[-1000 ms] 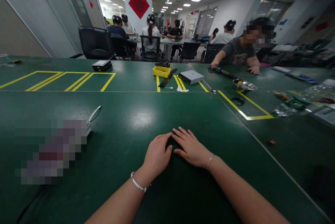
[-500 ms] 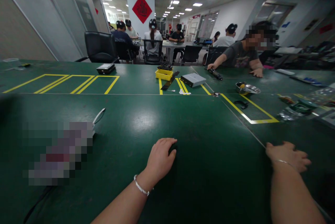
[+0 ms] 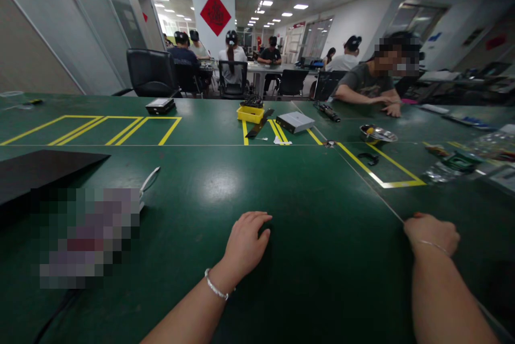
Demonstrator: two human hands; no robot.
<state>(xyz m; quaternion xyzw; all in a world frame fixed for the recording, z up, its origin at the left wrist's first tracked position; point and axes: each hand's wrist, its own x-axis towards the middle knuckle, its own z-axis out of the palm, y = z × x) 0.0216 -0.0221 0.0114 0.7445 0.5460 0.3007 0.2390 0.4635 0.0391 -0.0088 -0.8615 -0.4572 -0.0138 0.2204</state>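
My left hand (image 3: 247,244) rests on the green tabletop (image 3: 173,263). Its fingers are loosely bent, the thumb stands apart from them, and nothing shows in the gap. A silvery bracelet (image 3: 216,286) is on that wrist. Farther right, my right hand (image 3: 432,230) lies on the table beside a pale seam, its fingers curled in and mostly out of sight. A thin bracelet (image 3: 434,246) circles the right wrist. Left of my left hand lies a blurred-out flat item (image 3: 92,236) with a white strap (image 3: 149,180) and a dark cord. Neither hand touches it.
A black flat panel (image 3: 44,175) reaches in from the left. Across the table are a black box (image 3: 160,106), a yellow tray (image 3: 250,114), a grey box (image 3: 295,122), a metal bowl (image 3: 378,133) and yellow tape outlines (image 3: 171,131). A person (image 3: 368,83) sits at the far right.
My right hand has drawn slightly left and its spread fingers have curled in. The black panel shows more fully at left. The person opposite has let go of the dark tool and brought their hands together.
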